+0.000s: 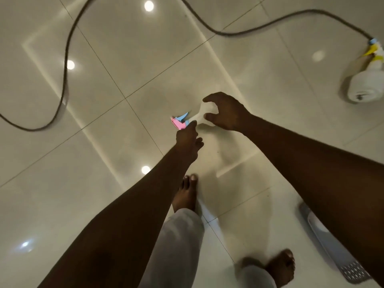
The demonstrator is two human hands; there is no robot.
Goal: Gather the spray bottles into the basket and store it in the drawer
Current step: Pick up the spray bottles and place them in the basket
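Observation:
A white spray bottle with a pink and blue trigger head (179, 122) is low over the glossy tiled floor at the middle of the view, its head pointing left. My left hand (188, 140) has its fingers bunched at the bottle's neck, just behind the trigger head. My right hand (225, 112) is spread and cupped over the bottle's white body, thumb on one side and fingers on the other, not closed on it. A second white spray bottle with a yellow and blue trigger (366, 84) stands at the far right. A grey basket (332, 248) lies at the lower right, partly behind my right arm.
A dark cable (66, 65) loops across the floor on the left and along the top toward the second bottle. My bare feet (185, 196) and white trouser legs are below the hands. Ceiling lights reflect in the tiles.

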